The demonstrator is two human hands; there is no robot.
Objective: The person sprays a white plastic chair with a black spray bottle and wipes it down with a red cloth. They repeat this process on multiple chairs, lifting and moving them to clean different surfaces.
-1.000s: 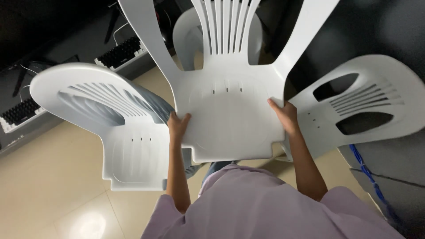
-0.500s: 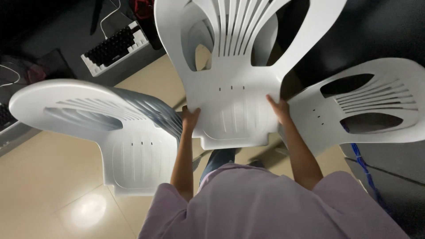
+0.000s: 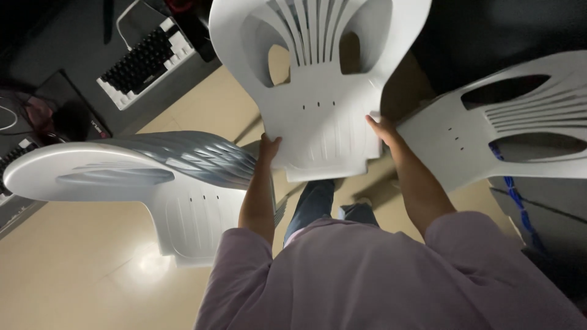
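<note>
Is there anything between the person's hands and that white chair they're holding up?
No. The left hand and right hand grip the seat edges of the lifted white chair directly. Two other white chairs stand close on either side.

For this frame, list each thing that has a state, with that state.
middle white chair: lifted off the floor, held at both seat sides
left hand: closed on the seat's left edge
right hand: closed on the seat's right edge
left chair stack: nested, standing on the floor
right white chair: unheld
</note>
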